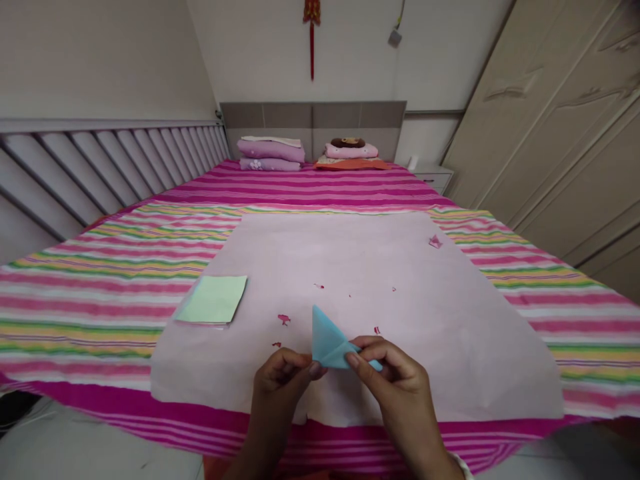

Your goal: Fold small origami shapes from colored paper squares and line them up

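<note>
Between my hands is a folded piece of blue paper (327, 336), with one pointed corner standing up on its left side. My left hand (284, 379) pinches its lower left corner between thumb and finger. Fingers of my right hand (393, 372) are closed on its right end, and a blue tip pokes out past them. The paper is held just above a large pale sheet (470, 333) spread over the bed. Part of the fold lies hidden behind my right fingers.
A stack of light green square paper (214, 299) lies at left on the sheet. Small red scraps (283, 319) are scattered in the middle. A little pink folded paper (435, 241) sits at the far right. Folded bedding (271, 152) rests by the headboard (360, 115).
</note>
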Demonstrator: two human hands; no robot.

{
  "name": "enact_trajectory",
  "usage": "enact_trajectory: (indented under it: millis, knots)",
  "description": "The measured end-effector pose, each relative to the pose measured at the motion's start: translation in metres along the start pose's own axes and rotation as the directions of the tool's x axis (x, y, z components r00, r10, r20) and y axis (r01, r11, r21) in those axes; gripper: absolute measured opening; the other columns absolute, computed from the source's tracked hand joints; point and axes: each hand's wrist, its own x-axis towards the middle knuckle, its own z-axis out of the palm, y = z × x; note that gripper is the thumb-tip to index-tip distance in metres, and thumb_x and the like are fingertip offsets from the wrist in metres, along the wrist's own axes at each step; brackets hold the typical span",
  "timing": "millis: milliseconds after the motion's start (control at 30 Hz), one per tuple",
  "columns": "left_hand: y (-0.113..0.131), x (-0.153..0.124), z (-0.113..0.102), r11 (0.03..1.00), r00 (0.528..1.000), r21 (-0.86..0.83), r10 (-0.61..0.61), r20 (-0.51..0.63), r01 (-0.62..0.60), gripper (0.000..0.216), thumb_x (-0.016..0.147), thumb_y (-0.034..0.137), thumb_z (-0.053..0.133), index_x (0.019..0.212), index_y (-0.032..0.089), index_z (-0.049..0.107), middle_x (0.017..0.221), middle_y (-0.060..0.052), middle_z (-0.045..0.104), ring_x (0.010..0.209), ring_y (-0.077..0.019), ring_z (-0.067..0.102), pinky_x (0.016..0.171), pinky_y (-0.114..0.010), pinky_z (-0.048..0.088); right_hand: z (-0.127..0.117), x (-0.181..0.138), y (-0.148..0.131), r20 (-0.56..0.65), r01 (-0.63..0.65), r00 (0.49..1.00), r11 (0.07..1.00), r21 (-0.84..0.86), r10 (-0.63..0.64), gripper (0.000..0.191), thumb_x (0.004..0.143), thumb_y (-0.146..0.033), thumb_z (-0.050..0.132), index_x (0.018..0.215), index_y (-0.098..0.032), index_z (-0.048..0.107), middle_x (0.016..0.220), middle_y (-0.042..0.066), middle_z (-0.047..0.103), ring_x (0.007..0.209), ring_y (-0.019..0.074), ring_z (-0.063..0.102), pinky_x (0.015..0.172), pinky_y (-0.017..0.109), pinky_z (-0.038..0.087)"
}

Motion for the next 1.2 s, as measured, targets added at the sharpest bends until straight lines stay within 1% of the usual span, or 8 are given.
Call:
enact_trajectory:
  millis: [233,567,667,733,800,933,1033,1200]
  knots:
    - [0.001,0.001,0.0,1.0,1.0,-0.004,-0.023,-0.007,0.023,0.027,0.055,0.027,0.084,0.058,0.015,0.059,0.061,-0.001,0.073,0.059,-0.0143,0.069,0.063,-0.025,0.059,0.002,-0.001,0.002,-0.015,-0.051,0.999,0.998,0.024,0.051,0.013,0.073,-0.024,0.072,0.062,-0.021,0.067,0.08,0.004,0.07,0.076,0.0187,0.064,0.065,0.028,0.051]
    - [-0.001,0.0,0.001,1.0,1.0,0.023,0.001,-0.01,-0.001,0.028,0.055,0.027,0.084,0.058,0.015,0.059,0.059,-0.001,0.072,0.059,-0.0136,0.068,0.062,-0.024,0.057,0.003,0.0,0.004,-0.045,-0.1,0.994,0.994,0.038,0.102,0.019,0.071,-0.027,0.075,0.061,-0.02,0.06,0.077,0.003,0.066,0.072,0.0173,0.062,0.063,0.027,0.05]
    - [0.0,0.0,0.002,1.0,1.0,0.024,0.014,-0.01,-0.013,0.029,0.055,0.025,0.084,0.059,0.015,0.058,0.06,0.0,0.071,0.059,-0.0122,0.067,0.061,-0.021,0.056,0.002,0.003,0.006,-0.02,-0.137,0.99,0.986,0.097,0.139,0.02,0.07,-0.027,0.076,0.081,-0.021,0.061,0.07,0.0,0.063,0.067,0.0162,0.061,0.062,0.028,0.05]
    - [0.001,0.0,0.001,0.999,1.0,0.025,0.025,0.007,-0.025,0.028,0.056,0.024,0.084,0.06,0.015,0.057,0.06,0.001,0.071,0.059,-0.0109,0.066,0.059,-0.018,0.053,0.0,0.005,0.007,0.013,-0.145,0.989,0.983,0.109,0.145,0.037,0.069,-0.027,0.076,0.102,-0.022,0.059,0.067,-0.002,0.062,0.063,0.0155,0.06,0.06,0.028,0.049]
    - [0.002,0.0,0.001,0.999,0.999,0.042,0.028,0.021,-0.029,0.027,0.057,0.022,0.083,0.061,0.016,0.057,0.061,0.0,0.071,0.059,-0.0113,0.067,0.059,-0.018,0.052,-0.002,0.008,0.005,0.063,-0.153,0.987,0.986,0.068,0.149,0.042,0.069,-0.028,0.077,0.107,-0.021,0.061,0.065,-0.002,0.062,0.061,0.0147,0.058,0.059,0.027,0.047]
    - [0.003,-0.001,-0.001,0.993,0.998,0.108,0.048,0.043,-0.053,0.027,0.058,0.024,0.081,0.064,0.017,0.056,0.063,-0.001,0.072,0.06,-0.0147,0.068,0.059,-0.022,0.053,-0.005,0.012,0.001,0.18,-0.201,0.962,0.978,-0.045,0.206,0.016,0.07,-0.033,0.075,0.076,-0.018,0.071,0.062,0.0,0.06,0.059,0.0137,0.051,0.056,0.027,0.041]
    - [0.004,-0.001,0.0,0.99,0.997,0.124,0.058,0.056,-0.065,0.027,0.061,0.024,0.08,0.067,0.017,0.055,0.062,-0.002,0.072,0.059,-0.0156,0.068,0.059,-0.024,0.052,-0.006,0.014,0.001,0.198,-0.217,0.955,0.975,-0.048,0.222,0.019,0.072,-0.034,0.073,0.063,-0.018,0.068,0.059,-0.001,0.06,0.058,0.013,0.049,0.055,0.026,0.039]
    - [0.004,0.0,0.006,0.994,0.994,0.101,0.019,0.106,-0.03,0.037,0.059,0.024,0.08,0.09,0.016,0.061,0.068,-0.003,0.073,0.063,-0.0161,0.067,0.061,-0.025,0.051,-0.005,0.016,0.007,0.176,-0.244,0.956,0.97,0.023,0.236,0.021,0.072,-0.034,0.073,0.062,-0.018,0.065,0.059,-0.002,0.057,0.057,0.0122,0.047,0.055,0.025,0.036]
